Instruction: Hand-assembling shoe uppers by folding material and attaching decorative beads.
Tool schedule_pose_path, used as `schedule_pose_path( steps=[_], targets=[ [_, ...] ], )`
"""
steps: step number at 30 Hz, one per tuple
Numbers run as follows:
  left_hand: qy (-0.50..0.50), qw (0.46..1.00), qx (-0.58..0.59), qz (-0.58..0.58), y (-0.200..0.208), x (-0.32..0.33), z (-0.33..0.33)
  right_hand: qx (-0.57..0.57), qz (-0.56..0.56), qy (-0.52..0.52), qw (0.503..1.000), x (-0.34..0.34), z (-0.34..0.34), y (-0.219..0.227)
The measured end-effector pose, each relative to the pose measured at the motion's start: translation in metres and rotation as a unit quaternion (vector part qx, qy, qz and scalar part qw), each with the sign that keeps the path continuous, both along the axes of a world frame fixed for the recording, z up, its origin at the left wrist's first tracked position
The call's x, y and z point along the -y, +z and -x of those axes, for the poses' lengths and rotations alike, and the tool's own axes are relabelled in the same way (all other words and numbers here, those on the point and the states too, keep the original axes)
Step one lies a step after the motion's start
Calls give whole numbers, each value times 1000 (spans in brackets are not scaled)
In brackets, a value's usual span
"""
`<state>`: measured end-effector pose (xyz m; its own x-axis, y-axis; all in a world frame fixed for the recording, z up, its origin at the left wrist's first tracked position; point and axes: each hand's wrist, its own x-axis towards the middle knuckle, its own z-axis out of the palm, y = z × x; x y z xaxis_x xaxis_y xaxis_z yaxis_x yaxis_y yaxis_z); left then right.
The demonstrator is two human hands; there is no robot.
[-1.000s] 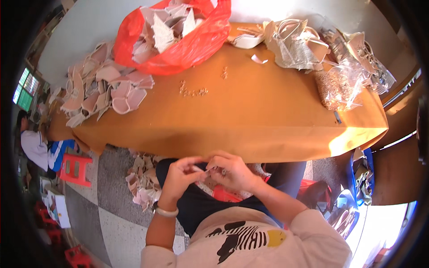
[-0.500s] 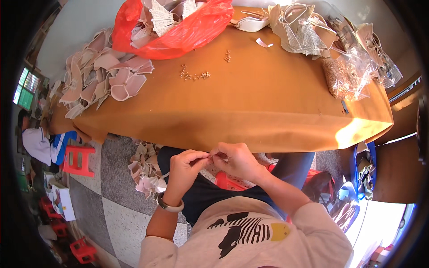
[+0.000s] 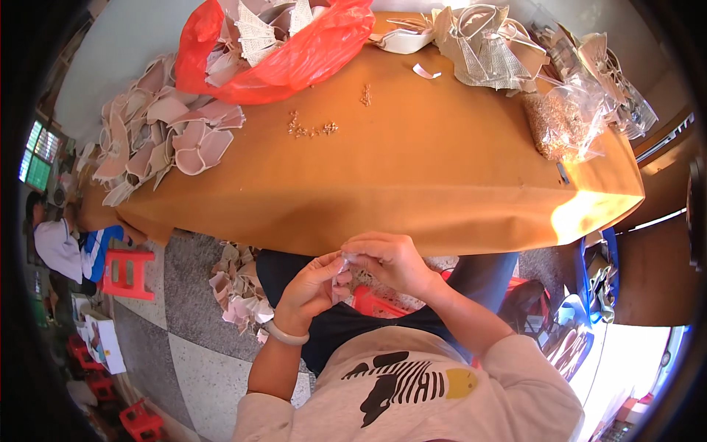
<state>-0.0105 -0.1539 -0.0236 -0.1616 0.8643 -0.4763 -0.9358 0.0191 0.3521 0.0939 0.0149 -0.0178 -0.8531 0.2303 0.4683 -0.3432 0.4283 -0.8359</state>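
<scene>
Over my lap, just off the near edge of the cloth-covered table point(image 3: 412, 162), my two hands meet. A small pale strip point(image 3: 341, 270) shows between them; its exact kind is too small to make out. My left hand point(image 3: 309, 287), with a pale bangle on its wrist, grips the strip between closed fingers. My right hand point(image 3: 398, 263) pinches at the strip's upper end, its fingertips against those of the left. Small gold-coloured metal bits point(image 3: 313, 132) lie scattered on the table ahead, and a smaller cluster point(image 3: 366, 94) lies farther off.
Pale pink shoe-upper pieces point(image 3: 199, 147) pile up at the left, beside a filled red plastic bag point(image 3: 294, 74). More uppers point(image 3: 486, 51) and a clear bag of gold bits point(image 3: 549, 125) sit at the right. A person point(image 3: 62, 243) sits at far left near a red stool point(image 3: 129, 274).
The pale strip now shows between my hands. My left hand has turned and shifted slightly right, its fingers curled around the strip. The table scene has shifted slightly left in view.
</scene>
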Motion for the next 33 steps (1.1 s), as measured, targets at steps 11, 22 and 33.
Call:
schedule_pose_path(
  steps=[11,22,33],
  targets=[
    [-68,991,-113,13,0,31,12,-24,424,-171,889,-85,-15,26],
    [120,969,-212,49,25,-16,-19,78,352,-57,931,-7,-5,9],
    [124,919,-372,47,7,-20,-32,72,89,-102,988,-10,-9,10]
  ],
)
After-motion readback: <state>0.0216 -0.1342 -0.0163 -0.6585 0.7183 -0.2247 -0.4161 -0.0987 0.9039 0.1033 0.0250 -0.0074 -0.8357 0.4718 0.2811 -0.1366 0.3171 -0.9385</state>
